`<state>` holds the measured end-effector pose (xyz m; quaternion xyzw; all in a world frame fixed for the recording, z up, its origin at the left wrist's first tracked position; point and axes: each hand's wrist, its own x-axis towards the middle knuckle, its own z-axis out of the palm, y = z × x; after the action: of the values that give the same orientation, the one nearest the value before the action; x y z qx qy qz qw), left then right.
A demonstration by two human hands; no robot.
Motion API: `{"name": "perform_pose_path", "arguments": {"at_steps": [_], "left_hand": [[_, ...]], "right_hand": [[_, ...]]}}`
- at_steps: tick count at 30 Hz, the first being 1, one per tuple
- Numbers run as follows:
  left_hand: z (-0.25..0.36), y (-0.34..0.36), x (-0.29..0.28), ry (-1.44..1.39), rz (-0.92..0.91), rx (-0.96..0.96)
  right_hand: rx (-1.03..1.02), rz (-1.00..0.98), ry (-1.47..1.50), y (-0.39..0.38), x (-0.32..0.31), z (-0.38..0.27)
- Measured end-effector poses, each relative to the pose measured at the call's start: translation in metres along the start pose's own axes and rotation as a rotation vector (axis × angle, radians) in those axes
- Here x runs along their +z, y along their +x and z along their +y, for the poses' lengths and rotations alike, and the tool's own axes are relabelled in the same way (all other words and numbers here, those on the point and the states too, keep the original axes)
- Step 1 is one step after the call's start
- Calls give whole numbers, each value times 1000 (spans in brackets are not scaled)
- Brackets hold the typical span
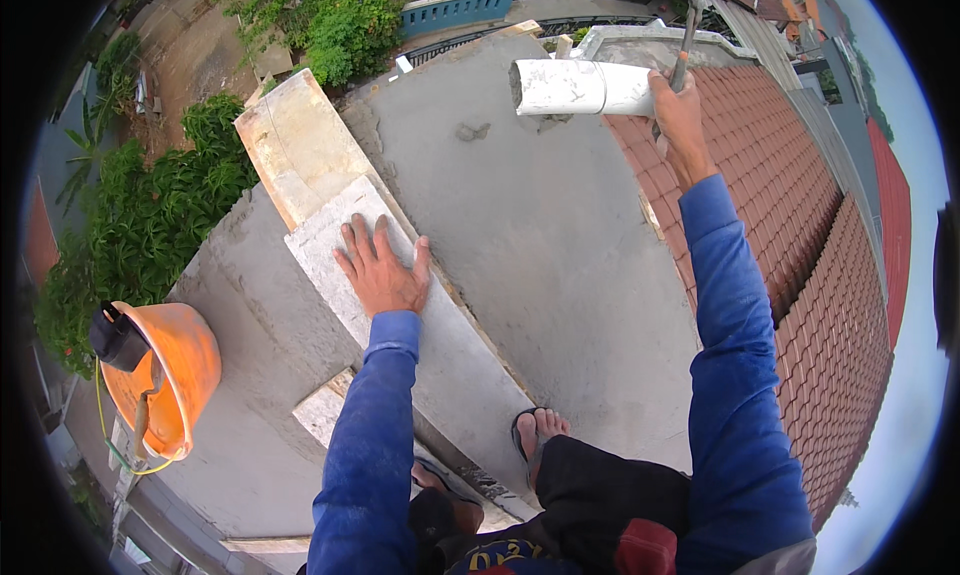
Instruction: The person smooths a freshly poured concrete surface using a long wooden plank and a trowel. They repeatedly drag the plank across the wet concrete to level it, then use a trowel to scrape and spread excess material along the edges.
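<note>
My left hand (pixel 378 267) lies flat, fingers spread, on a pale cement-smeared board (pixel 455 350). This board overlaps another stained board (pixel 300 145) beyond it. To the far right, my right hand (pixel 683 118) is closed around a slim tool (pixel 685 50) with a grey, metal-looking upper part and an orange-brown section. A white plastic pipe (pixel 575 87) with a dark open left end meets the same hand at its thumb. Whether the fingers also grip the pipe cannot be made out. Smooth grey cement (pixel 520 235) spreads between the board and the roof tiles.
An orange bucket (pixel 195 350) at left holds a wooden-handled tool (pixel 142 415) and a black object (pixel 118 340). My sandalled foot (pixel 535 430) stands at the board's near end. Reddish roof tiles (pixel 760 165) slope along the right. Leafy bushes (pixel 165 220) border the slab's left edge.
</note>
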<state>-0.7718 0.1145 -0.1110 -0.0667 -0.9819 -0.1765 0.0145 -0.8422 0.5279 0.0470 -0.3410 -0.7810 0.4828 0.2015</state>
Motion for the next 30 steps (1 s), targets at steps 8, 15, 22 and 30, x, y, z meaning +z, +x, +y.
{"name": "perform_pose_path", "arguments": {"at_steps": [8, 15, 22, 30], "left_hand": [[1, 0, -3, -5, 11, 4], [-16, 1, 1, -133, -60, 40], [-106, 2, -135, -269, -845, 265], [-94, -133, -183, -1172, -1045, -597]], "right_hand": [[201, 139, 188, -130, -185, 35], [837, -181, 445, -259, -137, 75], [1333, -468, 809, -363, -29, 77], [1310, -589, 761, -403, 33, 40]]}}
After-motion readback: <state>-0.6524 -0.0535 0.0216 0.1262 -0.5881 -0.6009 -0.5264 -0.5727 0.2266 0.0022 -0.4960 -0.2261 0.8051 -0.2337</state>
